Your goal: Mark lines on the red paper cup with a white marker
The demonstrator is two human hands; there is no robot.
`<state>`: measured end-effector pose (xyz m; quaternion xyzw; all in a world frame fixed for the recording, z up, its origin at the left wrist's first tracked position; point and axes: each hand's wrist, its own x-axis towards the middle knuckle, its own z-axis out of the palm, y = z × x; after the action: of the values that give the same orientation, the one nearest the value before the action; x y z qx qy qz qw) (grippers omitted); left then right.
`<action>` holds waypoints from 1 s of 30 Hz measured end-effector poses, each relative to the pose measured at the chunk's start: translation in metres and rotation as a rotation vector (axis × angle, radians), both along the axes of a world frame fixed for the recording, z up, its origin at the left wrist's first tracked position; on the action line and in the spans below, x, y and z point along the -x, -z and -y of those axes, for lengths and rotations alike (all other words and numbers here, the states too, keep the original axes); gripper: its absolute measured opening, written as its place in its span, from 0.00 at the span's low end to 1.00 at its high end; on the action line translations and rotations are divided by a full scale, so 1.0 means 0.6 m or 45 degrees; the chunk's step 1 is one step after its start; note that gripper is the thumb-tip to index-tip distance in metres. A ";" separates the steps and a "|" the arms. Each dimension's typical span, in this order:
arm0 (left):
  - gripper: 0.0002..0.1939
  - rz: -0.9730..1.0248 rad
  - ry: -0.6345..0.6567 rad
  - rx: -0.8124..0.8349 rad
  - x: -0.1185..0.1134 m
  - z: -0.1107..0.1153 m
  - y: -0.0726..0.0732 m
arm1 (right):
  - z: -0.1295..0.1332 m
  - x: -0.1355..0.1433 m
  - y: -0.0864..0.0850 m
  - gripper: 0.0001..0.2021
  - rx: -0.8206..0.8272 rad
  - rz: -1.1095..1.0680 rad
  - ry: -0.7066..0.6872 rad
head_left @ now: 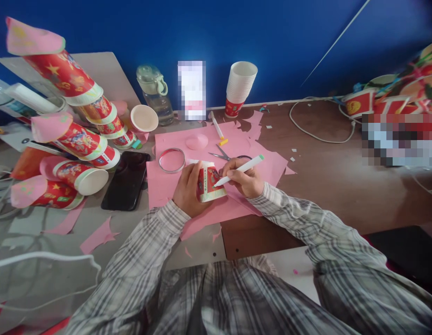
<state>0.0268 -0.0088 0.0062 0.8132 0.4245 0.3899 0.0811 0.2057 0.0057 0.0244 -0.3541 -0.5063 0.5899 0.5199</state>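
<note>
A red and white printed paper cup (212, 182) lies on its side in my left hand (189, 190), whose fingers wrap round it. My right hand (246, 179) pinches a white marker pen (244, 169) with a green end, its tip at the cup's printed side. Under both hands lie sheets of pink paper (163, 186). Just beyond the cup are scissors (223, 154), partly hidden by my right hand. A roll of clear tape (172, 161) rests left of them, near a rounded pink paper piece (197, 141). Another white pen with a yellow end (219, 128) lies farther back.
Stacked red cups with pink paper tops (76, 83) stand at the left, beside a black phone (126, 181). A water bottle (155, 95), a lit screen (192, 90) and a stack of white cups (241, 83) line the blue wall. A white cable (320, 139) curls at the right.
</note>
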 end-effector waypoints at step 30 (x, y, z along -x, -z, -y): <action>0.43 0.015 -0.012 -0.008 -0.002 0.000 -0.001 | 0.000 -0.002 0.003 0.06 0.023 -0.045 -0.023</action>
<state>0.0279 -0.0088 0.0069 0.8092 0.4266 0.3962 0.0792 0.2068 0.0058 0.0226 -0.3437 -0.4948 0.6054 0.5202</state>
